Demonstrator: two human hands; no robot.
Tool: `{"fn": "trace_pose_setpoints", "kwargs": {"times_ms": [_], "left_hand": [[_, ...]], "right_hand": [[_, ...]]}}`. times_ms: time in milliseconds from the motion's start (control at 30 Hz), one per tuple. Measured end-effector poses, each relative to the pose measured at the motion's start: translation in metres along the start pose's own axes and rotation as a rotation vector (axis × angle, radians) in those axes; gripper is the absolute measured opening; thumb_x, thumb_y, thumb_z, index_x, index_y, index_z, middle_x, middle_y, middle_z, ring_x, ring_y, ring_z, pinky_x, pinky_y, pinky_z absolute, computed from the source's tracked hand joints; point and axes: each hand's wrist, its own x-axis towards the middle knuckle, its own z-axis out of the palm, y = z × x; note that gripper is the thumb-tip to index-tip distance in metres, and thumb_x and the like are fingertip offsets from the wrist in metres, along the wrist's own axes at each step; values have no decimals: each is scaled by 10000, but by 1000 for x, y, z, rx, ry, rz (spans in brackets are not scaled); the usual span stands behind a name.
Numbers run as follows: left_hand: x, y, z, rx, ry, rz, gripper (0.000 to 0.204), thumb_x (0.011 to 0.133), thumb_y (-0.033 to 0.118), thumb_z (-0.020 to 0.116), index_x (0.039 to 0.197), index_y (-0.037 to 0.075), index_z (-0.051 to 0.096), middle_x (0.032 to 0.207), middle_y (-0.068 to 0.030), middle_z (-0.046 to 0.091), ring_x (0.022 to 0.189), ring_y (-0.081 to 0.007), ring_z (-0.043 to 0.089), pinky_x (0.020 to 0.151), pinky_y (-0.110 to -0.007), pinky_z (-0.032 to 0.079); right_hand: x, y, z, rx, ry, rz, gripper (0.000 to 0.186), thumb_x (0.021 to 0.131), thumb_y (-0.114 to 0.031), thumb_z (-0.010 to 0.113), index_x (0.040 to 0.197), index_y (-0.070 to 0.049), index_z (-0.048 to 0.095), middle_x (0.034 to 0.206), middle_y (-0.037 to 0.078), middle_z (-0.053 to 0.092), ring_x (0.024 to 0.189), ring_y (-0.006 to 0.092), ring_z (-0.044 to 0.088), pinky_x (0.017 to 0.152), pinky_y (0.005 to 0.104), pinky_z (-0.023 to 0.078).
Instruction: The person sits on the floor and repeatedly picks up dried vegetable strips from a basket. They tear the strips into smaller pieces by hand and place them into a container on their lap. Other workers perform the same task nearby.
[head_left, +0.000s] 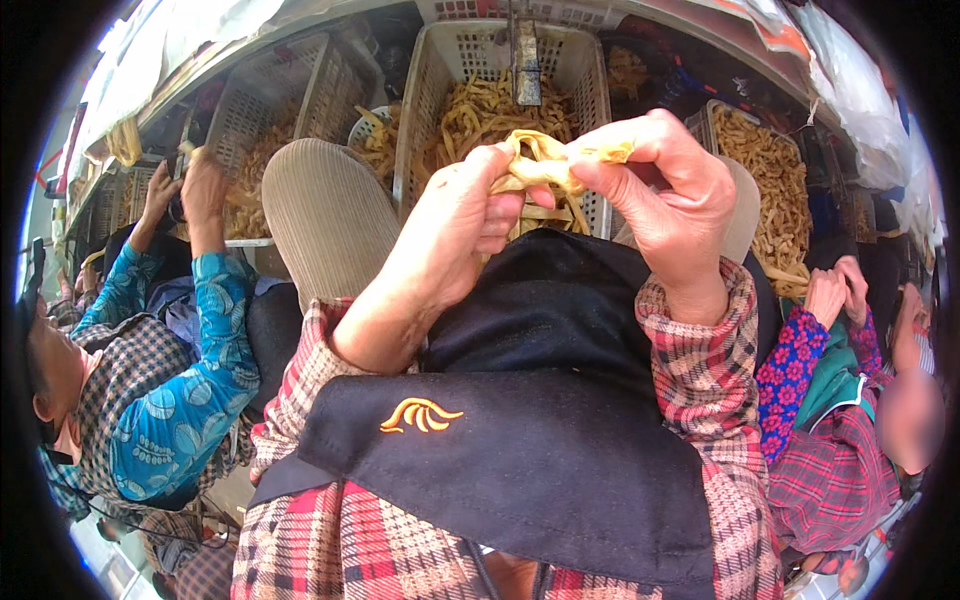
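Observation:
My left hand (448, 222) and my right hand (668, 198) are raised close together over my lap, in front of a white plastic crate. Between them is a yellow tofu skin strip (543, 150), bent into a loop. My left thumb and fingers pinch one side of the loop. The other end is caught between my right thumb and index finger, with a short tail sticking out. Behind my hands, the crate (421, 112) holds a heap of similar yellow-brown strips (480, 112). A narrow metal piece (526, 65) hangs down at the crate's far side.
More crates stand left (318, 85) and right (703, 118), also with strips inside. A small white basket (366, 127) sits beside the middle crate. Close by on the left works a person in blue sleeves (215, 330); another in flowered sleeves (795, 370) sits at right.

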Motion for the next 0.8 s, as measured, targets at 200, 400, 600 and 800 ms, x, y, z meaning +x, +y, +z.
{"fn": "trace_pose_setpoints", "kwargs": {"times_ms": [200, 400, 600, 800], "left_hand": [[-14, 9, -30, 17, -28, 24, 517, 1044, 514, 408, 669, 158, 412, 588, 78, 322, 482, -46, 235, 420, -214, 185], [2, 22, -57, 461, 222, 298, 454, 1071, 428, 399, 929, 69, 638, 668, 62, 489, 532, -17, 338, 469, -173, 247], [24, 36, -39, 862, -141, 502, 296, 1072, 295, 448, 1092, 41, 598, 797, 26, 527, 717, -75, 456, 669, -232, 408], [57, 54, -54, 921, -25, 599, 285, 1060, 258, 483, 954, 27, 612, 785, -10, 537, 771, -90, 484, 724, -245, 418]], "right_hand": [[20, 1, -13, 1036, -64, 577, 194, 1036, -206, 528, 917, -52, 527, 712, -3, 492, 578, 40, 463, 500, 163, 410], [40, 24, -10, 650, 6, 436, 290, 1062, -300, 471, 908, -57, 513, 694, -28, 398, 510, 28, 281, 445, 173, 254], [55, 17, 33, 607, -77, 514, 356, 1066, -342, 445, 846, -70, 509, 663, -22, 412, 512, 34, 289, 445, 189, 240], [83, 52, 9, 586, -70, 504, 375, 1085, -344, 381, 811, -98, 448, 626, -21, 381, 485, 55, 258, 433, 205, 231]]}}
